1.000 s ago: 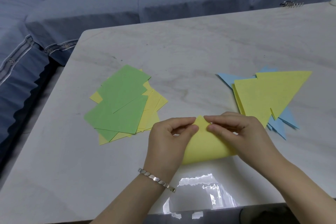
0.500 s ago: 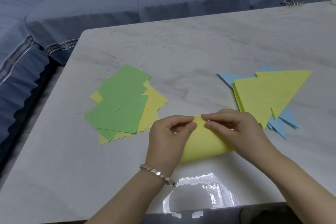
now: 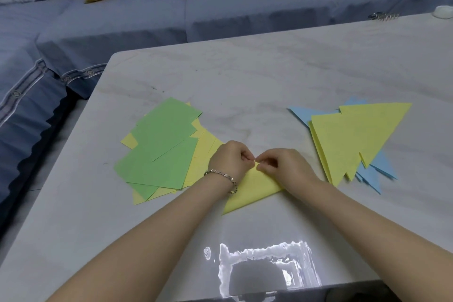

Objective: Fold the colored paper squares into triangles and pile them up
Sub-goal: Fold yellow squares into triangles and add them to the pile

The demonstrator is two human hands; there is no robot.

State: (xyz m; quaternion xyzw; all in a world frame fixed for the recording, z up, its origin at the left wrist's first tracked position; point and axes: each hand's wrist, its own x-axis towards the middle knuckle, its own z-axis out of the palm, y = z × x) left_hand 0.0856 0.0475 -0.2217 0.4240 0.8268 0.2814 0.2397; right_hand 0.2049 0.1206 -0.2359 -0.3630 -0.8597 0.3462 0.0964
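My left hand (image 3: 230, 162) and right hand (image 3: 284, 167) pinch the yellow sheet (image 3: 252, 191) at its apex; a slip there risks a skewed crease.

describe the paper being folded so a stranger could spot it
On the pale marble table, look between the stack of flat green and yellow squares and the pile of yellow and blue triangles. The yellow paper sheet there is the only one pinched by the left hand and right hand.
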